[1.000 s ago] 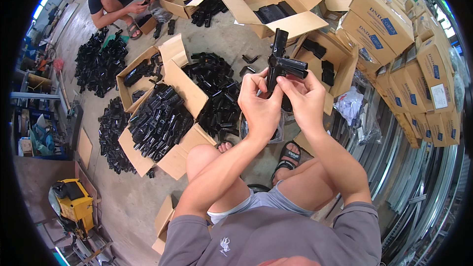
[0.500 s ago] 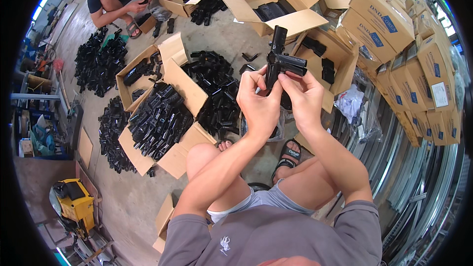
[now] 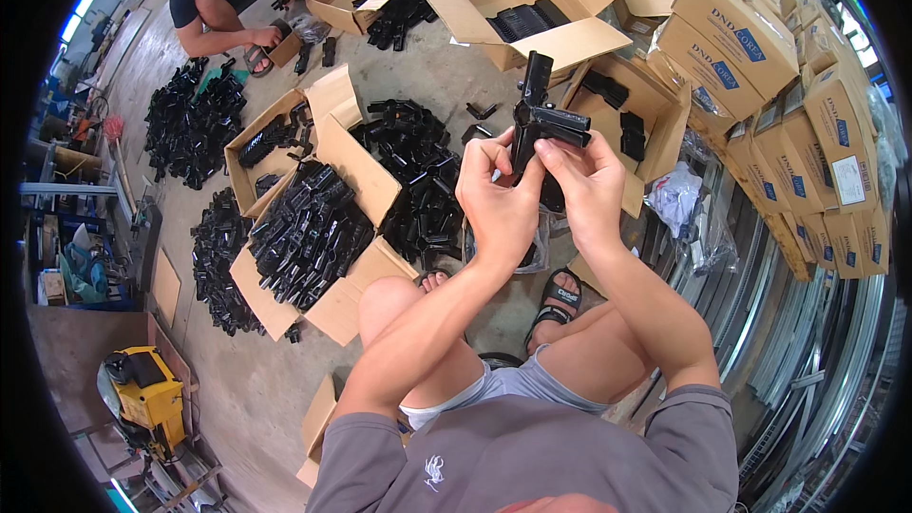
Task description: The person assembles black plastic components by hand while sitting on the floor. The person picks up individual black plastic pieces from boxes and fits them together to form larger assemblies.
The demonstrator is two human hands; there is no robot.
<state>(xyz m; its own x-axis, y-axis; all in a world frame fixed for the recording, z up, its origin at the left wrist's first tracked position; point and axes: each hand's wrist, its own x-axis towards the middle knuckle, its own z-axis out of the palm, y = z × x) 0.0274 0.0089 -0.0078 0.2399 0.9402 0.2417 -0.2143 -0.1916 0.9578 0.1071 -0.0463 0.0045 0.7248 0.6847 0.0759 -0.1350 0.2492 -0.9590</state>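
Note:
Raised in front of me is a black branched pipe joint [image 3: 536, 83], with one arm pointing away and another to the right. My left hand [image 3: 499, 204] is closed around its lower left part. The thumb and fingers of my right hand [image 3: 591, 198] pinch it from the right, near its sideways arm. My fingers hide the lower part of the joint. Beyond and left of my hands lies a heap of similar black joints [image 3: 418, 185]. An open box [image 3: 385, 198] heaped with more black pieces stands left of my knees.
A yellow machine [image 3: 152, 399] stands at the lower left. Stacked cartons [image 3: 727, 47] and long metal profiles [image 3: 807, 323] line the right side. Open boxes [image 3: 560, 43] stand ahead, one [image 3: 655, 104] just beyond my right hand. At the far left a co-worker [image 3: 214, 0] squats beside another black heap [image 3: 190, 119].
My hands and the pipe joint stay almost still. The co-worker's hands have moved apart, one now down at a small box and the other raised with a black piece.

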